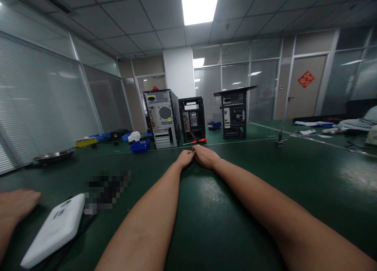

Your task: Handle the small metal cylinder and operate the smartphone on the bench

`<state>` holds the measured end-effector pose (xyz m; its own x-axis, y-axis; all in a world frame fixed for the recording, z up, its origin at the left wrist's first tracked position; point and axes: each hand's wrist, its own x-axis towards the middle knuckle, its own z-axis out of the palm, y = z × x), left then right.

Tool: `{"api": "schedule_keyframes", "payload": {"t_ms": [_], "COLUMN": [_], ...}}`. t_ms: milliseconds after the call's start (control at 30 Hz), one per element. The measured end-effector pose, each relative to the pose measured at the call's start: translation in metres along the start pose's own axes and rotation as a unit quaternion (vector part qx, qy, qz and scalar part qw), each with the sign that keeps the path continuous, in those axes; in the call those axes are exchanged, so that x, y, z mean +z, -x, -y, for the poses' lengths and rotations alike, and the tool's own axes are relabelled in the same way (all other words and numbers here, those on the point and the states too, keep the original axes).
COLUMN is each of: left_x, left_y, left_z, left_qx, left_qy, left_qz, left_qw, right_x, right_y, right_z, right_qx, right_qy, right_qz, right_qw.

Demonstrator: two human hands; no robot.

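Note:
Both my arms stretch forward over a dark green table (pixel 294 184). My left hand (pixel 185 158) and my right hand (pixel 205 156) rest on the table surface, touching each other at the fingertips, fingers curled in. Whether anything small sits between the fingers is hidden. Just beyond them lies a red-handled tool (pixel 200 140) in front of a black computer case (pixel 192 119). A silver-backed computer case (pixel 161 118) stands to its left and a third black case (pixel 235 113) with its side panel laid on top stands to the right.
A white flat device (pixel 55 229) lies at the near left, next to another person's hand (pixel 16 204). Blue bins (pixel 140 146), a yellow tray (pixel 85 142) and a metal dish (pixel 54 156) line the far left. A small metal stand (pixel 279 139) and papers (pixel 324 130) are at right.

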<state>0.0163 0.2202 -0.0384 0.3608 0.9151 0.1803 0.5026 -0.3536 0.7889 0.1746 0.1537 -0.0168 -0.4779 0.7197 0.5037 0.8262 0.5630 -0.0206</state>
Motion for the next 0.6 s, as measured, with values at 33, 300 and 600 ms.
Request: {"api": "schedule_keyframes", "payload": {"t_ms": [33, 300, 600], "left_x": [0.0, -0.002, 0.0], "left_y": [0.0, -0.004, 0.003], "left_z": [0.0, 0.0, -0.002], "left_qx": [-0.002, -0.016, 0.0], "left_qy": [0.0, 0.028, 0.034], "left_qz": [0.0, -0.035, -0.05], "left_qw": [1.0, 0.999, 0.998], "right_x": [0.0, 0.006, 0.001], "right_y": [-0.001, 0.0, 0.004], "right_z": [0.0, -0.006, -0.003], "right_qx": [0.001, 0.061, 0.125], "right_qy": [0.0, 0.001, 0.046], "right_qz": [0.0, -0.011, -0.039], "right_qw": [1.0, 0.998, 0.99]}}
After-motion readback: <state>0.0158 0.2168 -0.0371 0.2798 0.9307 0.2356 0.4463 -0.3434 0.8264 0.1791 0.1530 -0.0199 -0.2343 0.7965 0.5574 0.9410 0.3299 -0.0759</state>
